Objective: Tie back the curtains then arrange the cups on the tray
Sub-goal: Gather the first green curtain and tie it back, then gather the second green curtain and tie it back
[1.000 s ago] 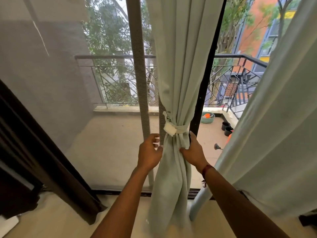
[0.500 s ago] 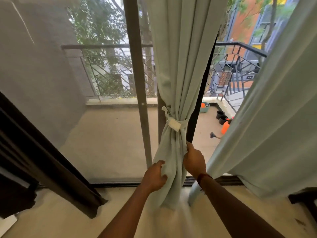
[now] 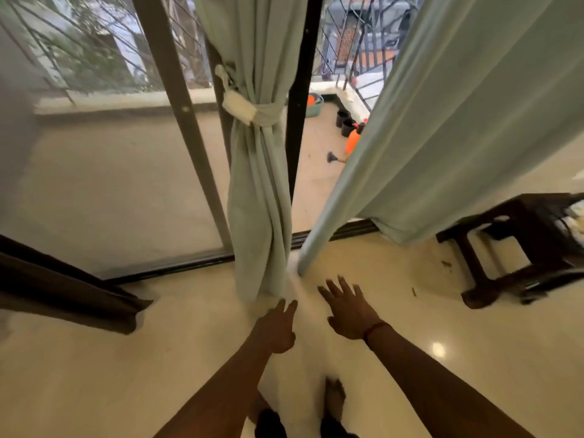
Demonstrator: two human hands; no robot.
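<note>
Curtain (image 3: 259, 184); left hand (image 3: 276, 330), right hand (image 3: 347, 314) outstretched

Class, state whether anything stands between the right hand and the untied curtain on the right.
Nothing visible does. The right hand is open above bare floor, and the untied curtain hangs just beyond it. The dark wooden table stands off to the right.

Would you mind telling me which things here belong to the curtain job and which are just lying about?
Belonging: tied curtain, its tieback, untied curtain, left hand and right hand, both open.
Lying about: orange bottle, black pots, green basin, dark wooden table.
</note>
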